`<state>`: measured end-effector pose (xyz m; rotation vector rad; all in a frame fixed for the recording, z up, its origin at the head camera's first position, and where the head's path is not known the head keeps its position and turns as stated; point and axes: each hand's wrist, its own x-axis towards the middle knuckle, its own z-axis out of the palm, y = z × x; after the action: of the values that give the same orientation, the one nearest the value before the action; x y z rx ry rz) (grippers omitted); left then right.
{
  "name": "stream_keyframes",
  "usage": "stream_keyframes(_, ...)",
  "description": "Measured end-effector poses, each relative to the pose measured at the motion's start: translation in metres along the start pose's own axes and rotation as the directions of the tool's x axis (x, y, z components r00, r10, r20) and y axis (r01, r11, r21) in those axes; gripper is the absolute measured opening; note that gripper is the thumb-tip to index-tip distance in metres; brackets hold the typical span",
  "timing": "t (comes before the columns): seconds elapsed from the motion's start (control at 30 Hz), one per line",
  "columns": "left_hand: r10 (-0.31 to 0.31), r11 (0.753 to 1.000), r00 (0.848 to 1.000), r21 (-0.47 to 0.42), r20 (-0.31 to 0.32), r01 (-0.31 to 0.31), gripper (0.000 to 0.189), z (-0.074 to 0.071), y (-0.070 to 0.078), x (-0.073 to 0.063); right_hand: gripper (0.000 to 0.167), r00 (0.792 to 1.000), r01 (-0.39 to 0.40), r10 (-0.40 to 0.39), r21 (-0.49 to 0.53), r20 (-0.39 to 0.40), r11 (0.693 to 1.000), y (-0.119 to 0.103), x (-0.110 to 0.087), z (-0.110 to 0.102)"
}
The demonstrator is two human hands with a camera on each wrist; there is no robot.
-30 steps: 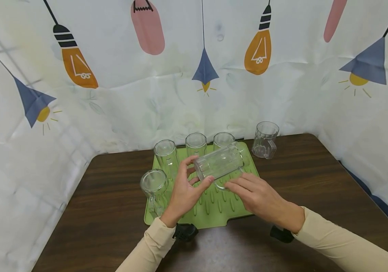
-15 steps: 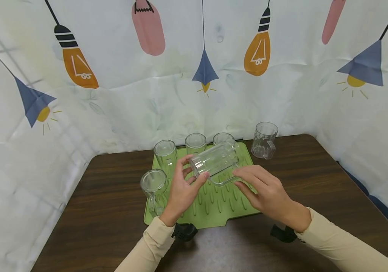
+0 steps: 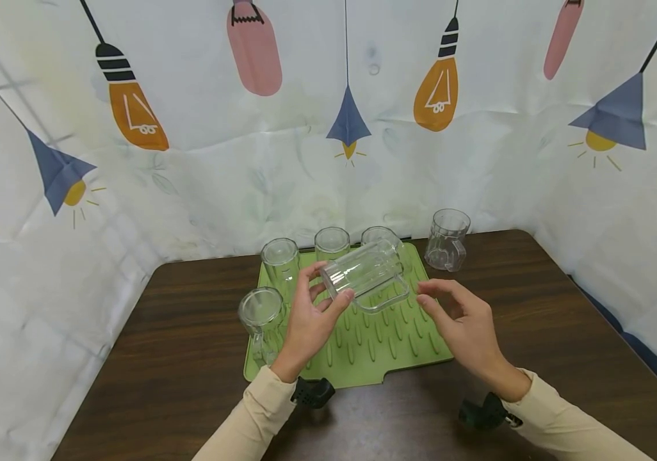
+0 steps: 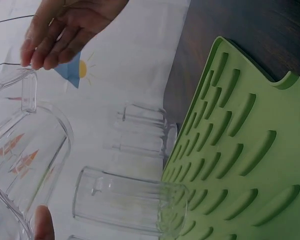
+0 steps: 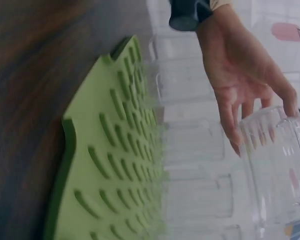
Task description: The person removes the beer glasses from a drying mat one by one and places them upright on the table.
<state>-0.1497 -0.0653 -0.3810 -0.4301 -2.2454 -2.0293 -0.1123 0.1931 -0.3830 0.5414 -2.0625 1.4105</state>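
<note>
Above a green mat (image 3: 357,374), the left hand (image 3: 308,325) is gripping a tilted clear mug (image 3: 365,270) by one end, base or rim being unclear; the right hand (image 3: 469,326), loosely curved and unladen, is hovering just beside it.

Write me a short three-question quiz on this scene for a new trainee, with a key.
1. Multiple choice: what holds the tilted glass mug?
A) neither hand
B) the left hand
C) both hands

2. True or false: the far-right mug stands on the green mat.

3. Count: leaving out the tilted glass mug, how many mugs stand on the green mat?

Key:
1. B; the right hand is apart from the mug in the head view.
2. False; it stands on the brown table, beyond the mat's edge.
3. Four: three along the back, one at the front left.
</note>
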Motion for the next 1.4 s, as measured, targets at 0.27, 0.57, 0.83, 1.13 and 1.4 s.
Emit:
stream_keyframes(0.27, -0.003, 1.000, 1.000, 0.003, -0.006, 0.003, 0.066, 0.001, -0.001, 0.001, 0.025, 0.936, -0.351, 0.348, 0.242, 0.057, 0.905, 0.006, -0.008, 0.008)
stream_keyframes(0.57, -0.003, 1.000, 1.000, -0.010, -0.015, 0.003, 0.066, 0.004, -0.002, 0.004, 0.021, 0.859, -0.490, 0.461, 0.619, 0.223, 0.614, 0.013, -0.013, 0.020)
stream_keyframes(0.83, -0.011, 0.999, 1.000, -0.039, -0.001, 0.011, 0.066, 0.007, -0.003, 0.006, 0.023, 0.835, -0.505, 0.470, 0.740, 0.288, 0.445, 0.020, -0.016, 0.029)
stream_keyframes(1.13, 0.006, 0.998, 1.000, -0.059, -0.008, -0.006, 0.065, 0.011, -0.004, 0.008, 0.026, 0.836, -0.508, 0.397, 0.808, 0.379, 0.300, 0.023, -0.020, 0.041)
stream_keyframes(1.4, -0.004, 0.999, 1.000, -0.046, 0.008, 0.004, 0.066, 0.013, -0.004, 0.009, 0.028, 0.861, -0.481, 0.327, 0.831, 0.389, 0.279, 0.022, -0.020, 0.047)
